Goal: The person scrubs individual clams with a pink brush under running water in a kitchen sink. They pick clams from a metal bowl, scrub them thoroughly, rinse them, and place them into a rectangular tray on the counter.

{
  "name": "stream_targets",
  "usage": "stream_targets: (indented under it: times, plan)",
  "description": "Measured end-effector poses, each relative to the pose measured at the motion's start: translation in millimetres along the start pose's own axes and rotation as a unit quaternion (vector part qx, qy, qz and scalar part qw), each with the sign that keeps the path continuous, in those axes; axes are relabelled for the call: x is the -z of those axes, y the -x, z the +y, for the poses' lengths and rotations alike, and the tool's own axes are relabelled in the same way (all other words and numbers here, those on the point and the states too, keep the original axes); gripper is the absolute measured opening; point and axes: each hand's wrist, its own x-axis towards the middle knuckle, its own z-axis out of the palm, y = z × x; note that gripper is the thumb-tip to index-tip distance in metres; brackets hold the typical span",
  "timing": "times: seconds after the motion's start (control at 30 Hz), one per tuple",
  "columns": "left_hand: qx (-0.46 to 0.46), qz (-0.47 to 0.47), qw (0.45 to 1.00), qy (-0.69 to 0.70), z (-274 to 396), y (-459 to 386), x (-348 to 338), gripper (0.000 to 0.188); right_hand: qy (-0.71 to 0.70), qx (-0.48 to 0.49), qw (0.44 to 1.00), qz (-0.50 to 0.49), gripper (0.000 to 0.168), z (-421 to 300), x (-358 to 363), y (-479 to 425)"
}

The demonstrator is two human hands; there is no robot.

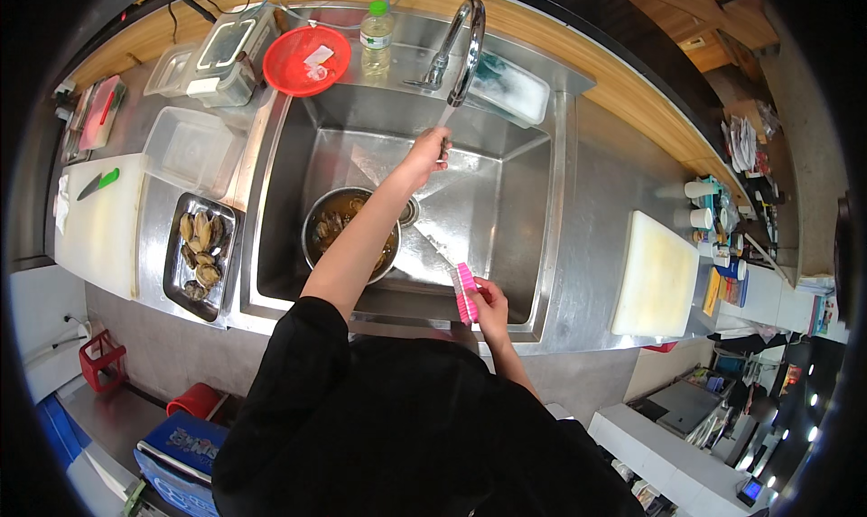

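Note:
Under the chrome faucet (467, 56), my left hand (428, 157) reaches into a stream of water. Its fingers are curled around a small dark thing (443, 148), seemingly an abalone, mostly hidden by the hand. My right hand (492, 308) grips a pink scrub brush (464, 293) above the near edge of the steel sink (488, 246), bristles facing left. Inside the sink, a round metal bowl (306, 236) holds abalones (330, 226) in brownish water; my left forearm covers part of it. To the left, several shelled-looking abalones (203, 232) lie in a metal tray (177, 283).
A red colander (284, 77), a green-capped bottle (376, 43) and a clear container with white contents (521, 90) line the back. Leftward are an empty plastic tub (193, 144) and a green-handled knife (99, 183) on a cutting board (101, 246). Another board (657, 273) lies right.

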Motion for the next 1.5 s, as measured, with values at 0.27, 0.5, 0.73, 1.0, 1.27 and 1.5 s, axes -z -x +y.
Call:
stream_targets:
  times: [0.27, 0.5, 0.73, 1.0, 1.27, 1.5]
  plan:
    - [-0.006, -0.077, 0.990, 0.122, -4.4, -4.1, 10.1, 0.036, 0.020, -0.008, 1.000, 0.007, 0.029, 14.3, 3.0, -4.2]
    - [0.005, 0.014, 0.999, 0.039, 9.8, 10.4, 7.3, 0.029, 0.016, 0.002, 1.000, -0.004, 0.029, 4.8, 0.4, -15.8]
    - [-0.019, -0.035, 0.985, 0.168, 8.3, 4.4, 14.1, 0.023, 0.117, 0.108, 0.987, 0.026, 0.030, -93.1, -2.1, -69.7]
    - [-0.009, -0.013, 0.987, 0.157, 5.6, -5.8, 19.8, 0.021, 0.235, 0.367, 0.899, 0.047, 0.036, -212.4, -75.6, -107.7]
    - [-0.058, 0.012, 0.995, 0.077, 13.3, -4.1, 9.3, 0.026, 0.338, 0.417, 0.842, 0.056, 0.042, -227.1, -98.6, -134.0]
    - [-0.051, -0.022, 0.997, 0.047, 10.2, -18.2, 6.3, 0.031, 0.321, 0.405, 0.854, 0.069, 0.040, -233.0, -94.2, -130.4]
